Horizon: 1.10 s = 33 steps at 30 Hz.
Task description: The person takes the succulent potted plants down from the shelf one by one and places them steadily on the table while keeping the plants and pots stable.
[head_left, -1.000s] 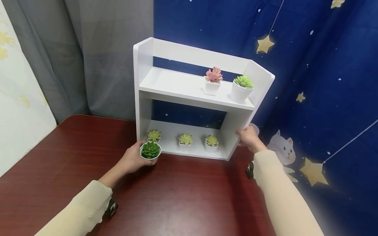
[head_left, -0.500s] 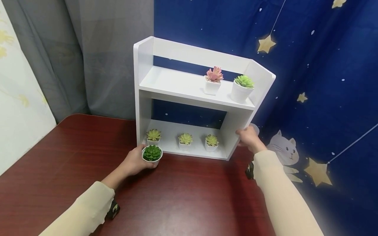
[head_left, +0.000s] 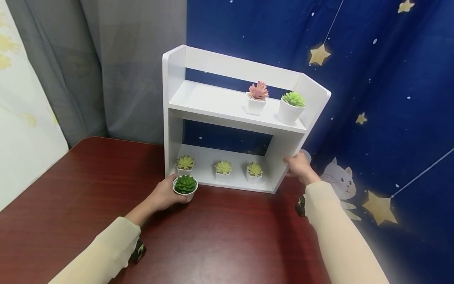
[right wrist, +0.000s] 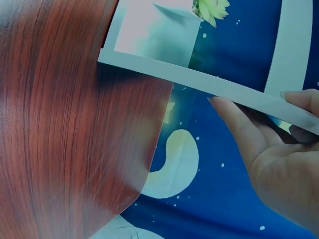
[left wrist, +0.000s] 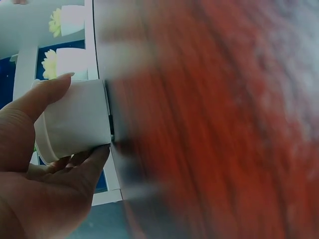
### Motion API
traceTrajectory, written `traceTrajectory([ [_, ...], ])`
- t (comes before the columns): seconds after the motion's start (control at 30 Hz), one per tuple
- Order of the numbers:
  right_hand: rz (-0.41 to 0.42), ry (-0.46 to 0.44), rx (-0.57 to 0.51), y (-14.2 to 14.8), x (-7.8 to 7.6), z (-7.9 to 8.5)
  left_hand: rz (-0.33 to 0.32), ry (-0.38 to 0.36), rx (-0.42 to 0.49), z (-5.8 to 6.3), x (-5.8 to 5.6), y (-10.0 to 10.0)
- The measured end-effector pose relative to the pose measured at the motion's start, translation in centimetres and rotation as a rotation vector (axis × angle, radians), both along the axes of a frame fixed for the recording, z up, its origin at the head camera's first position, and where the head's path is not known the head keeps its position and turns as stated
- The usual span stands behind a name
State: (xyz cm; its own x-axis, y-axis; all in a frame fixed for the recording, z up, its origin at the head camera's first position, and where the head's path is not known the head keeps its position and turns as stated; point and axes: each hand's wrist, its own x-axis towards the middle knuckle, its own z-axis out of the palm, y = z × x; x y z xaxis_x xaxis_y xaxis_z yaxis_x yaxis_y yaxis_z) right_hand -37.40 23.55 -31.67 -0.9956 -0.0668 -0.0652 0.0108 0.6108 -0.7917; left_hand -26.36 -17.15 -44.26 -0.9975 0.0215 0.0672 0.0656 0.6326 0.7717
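Observation:
My left hand [head_left: 166, 194] grips a white round pot with a dark green succulent [head_left: 185, 184] at the front left corner of the white two-tier shelf [head_left: 209, 94]. In the left wrist view, thumb and fingers wrap the white pot [left wrist: 75, 119] from both sides, its base right at the tabletop. With my right hand [head_left: 300, 165] I hold the shelf's right side panel. The right wrist view shows that panel [right wrist: 199, 81] between thumb and fingers of the hand [right wrist: 284, 169]. Just behind the held pot sits a small light-green succulent [head_left: 185, 162] on the lower tier.
Two more light-green succulents, one in the middle [head_left: 223, 169] and one at right [head_left: 254, 170], share the lower tier. Above stand a pink succulent [head_left: 257, 98] and a bright green one [head_left: 291, 107]. The dark red table [head_left: 220, 236] meets a blue star-patterned curtain [head_left: 390, 98].
My left hand has moved the potted dark green succulent slightly right and towards me, lower in view. My right hand stays on the shelf's side panel.

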Motion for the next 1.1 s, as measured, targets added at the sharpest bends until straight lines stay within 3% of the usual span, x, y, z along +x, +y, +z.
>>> traceTrajectory([
  [0.7, -0.015, 0.0, -0.002, 0.1, -0.1, -0.2, -0.029, 0.044, 0.005, 0.2, -0.2, 0.6],
  [0.87, -0.018, 0.006, 0.004, -0.1, 0.0, -0.3, -0.007, 0.056, -0.014, 0.2, -0.1, 0.8],
  [0.97, -0.012, 0.01, 0.001, -0.1, 0.0, -0.4, 0.023, 0.062, -0.045, 0.5, 0.1, 1.0],
  [1.1, -0.009, 0.014, 0.004, -0.1, 0.1, -0.3, 0.051, 0.057, -0.109, 1.9, 0.6, 1.5],
])
